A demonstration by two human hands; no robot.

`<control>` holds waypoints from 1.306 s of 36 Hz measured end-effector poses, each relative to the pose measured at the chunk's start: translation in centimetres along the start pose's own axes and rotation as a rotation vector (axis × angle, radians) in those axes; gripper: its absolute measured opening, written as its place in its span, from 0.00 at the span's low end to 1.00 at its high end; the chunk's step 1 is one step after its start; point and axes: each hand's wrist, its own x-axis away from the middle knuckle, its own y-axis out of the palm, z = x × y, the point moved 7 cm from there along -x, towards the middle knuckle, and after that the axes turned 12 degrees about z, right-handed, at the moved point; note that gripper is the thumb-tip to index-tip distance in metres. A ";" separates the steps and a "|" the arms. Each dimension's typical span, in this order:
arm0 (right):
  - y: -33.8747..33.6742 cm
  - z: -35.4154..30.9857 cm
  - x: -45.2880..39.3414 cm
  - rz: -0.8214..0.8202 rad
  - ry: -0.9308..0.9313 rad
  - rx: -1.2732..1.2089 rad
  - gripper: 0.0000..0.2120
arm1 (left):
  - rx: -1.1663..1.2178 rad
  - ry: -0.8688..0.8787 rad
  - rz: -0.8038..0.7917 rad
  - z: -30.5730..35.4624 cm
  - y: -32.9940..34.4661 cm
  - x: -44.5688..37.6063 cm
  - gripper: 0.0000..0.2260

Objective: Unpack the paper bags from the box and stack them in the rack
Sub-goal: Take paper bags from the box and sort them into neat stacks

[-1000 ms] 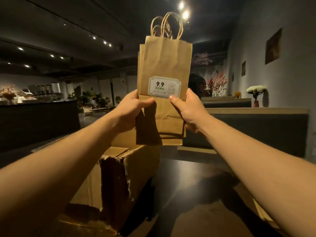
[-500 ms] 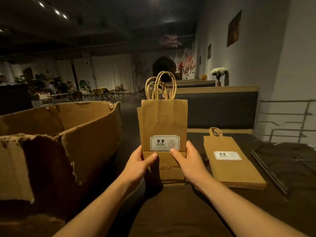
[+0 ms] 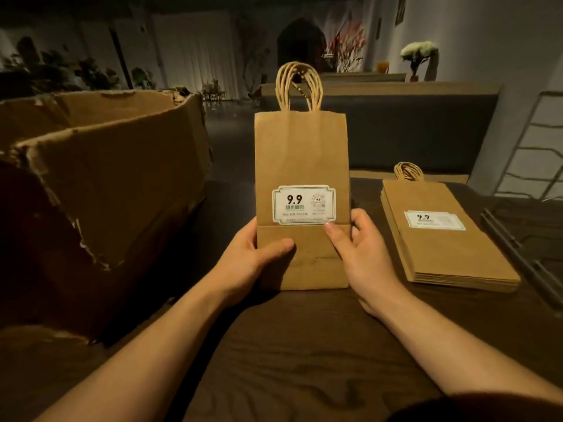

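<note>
The person is midway through unpacking: a bundle of flat paper bags (image 3: 301, 166) stands upright on its bottom edge on the table (image 3: 304, 354), between the box (image 3: 115, 166) on the left and a stack (image 3: 441, 239) of bags already lying flat on the right. The left hand (image 3: 253, 257) grips the bundle's lower left edge, thumb pressed across the front fold and fingers hidden behind. The right hand (image 3: 362, 254) pinches the lower right edge, thumb on the front near the label (image 3: 304, 205), fingers curled round the side. This looks like squaring up the bundle by resting it on the tabletop.

The wire rack (image 3: 536, 153) stands at the far right, well apart from the bundle, and no bags can be seen in it. The next move likely calls for keeping the bundle pinched together so the sheets do not fan out, then either laying it on the stack or carrying it over to the rack.

The bags are brown kraft paper, matte and lightly creased, rectangular, with a folded-up base flap across the lower third. Several twisted paper-cord handles (image 3: 299, 86) loop above the top edge, showing that several bags are held at once. The label is a white glossy sticker with a green border and "9.9" printed in black. The box is corrugated cardboard, its near edge torn and ragged, its walls bowed. The table is dark with a faint grain. The rack is thin pale metal rod, bent into rungs.
</note>
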 end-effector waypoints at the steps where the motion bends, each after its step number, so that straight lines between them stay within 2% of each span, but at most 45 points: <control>1: 0.0 0.1 0.0 -0.005 0.003 -0.001 0.07 | 0.056 -0.015 0.017 0.0 0.0 -0.1 0.17; 5: -0.1 0.7 0.0 -0.021 0.059 -0.030 0.08 | 0.254 -0.114 0.071 -0.3 -0.1 -0.3 0.12; 8: -0.3 0.9 0.0 -0.017 0.108 -0.094 0.08 | 0.194 -0.139 0.075 -0.8 -0.4 -0.3 0.12; 13: -1.1 1.1 -0.5 0.097 0.187 -0.199 0.05 | 0.177 -0.130 0.077 -0.7 -0.5 -0.2 0.15; 17: -1.0 1.3 -0.6 0.060 0.270 -0.254 0.01 | 0.201 -0.103 0.118 -0.1 -0.6 0.0 0.13; 22: -1.0 1.1 -0.4 0.033 0.391 -0.404 0.09 | 0.247 -0.141 0.172 -0.1 -0.9 -0.2 0.12; 28: -3.0 3.0 -0.8 0.259 0.616 -0.665 0.14 | 0.280 -0.156 0.211 -0.7 -1.3 -0.1 0.13; 31: -3.5 3.1 -0.9 0.267 0.656 -0.675 0.16 | 0.312 -0.124 0.248 -0.3 -1.7 -0.2 0.11; 35: -2.7 2.1 -0.5 0.156 0.642 -0.678 0.15 | 0.301 -0.111 0.269 0.0 -2.0 -0.1 0.11; 42: -1.5 1.5 0.3 0.064 0.536 -0.436 0.13 | 0.276 -0.097 0.261 -0.3 -2.2 0.0 0.11; 45: -1.2 1.6 0.6 0.039 0.537 -0.390 0.11 | 0.259 -0.092 0.252 -0.5 -2.1 0.2 0.14; 47: -1.4 1.6 0.4 0.045 0.538 -0.384 0.10 | 0.233 -0.063 0.268 -0.3 -2.2 0.1 0.12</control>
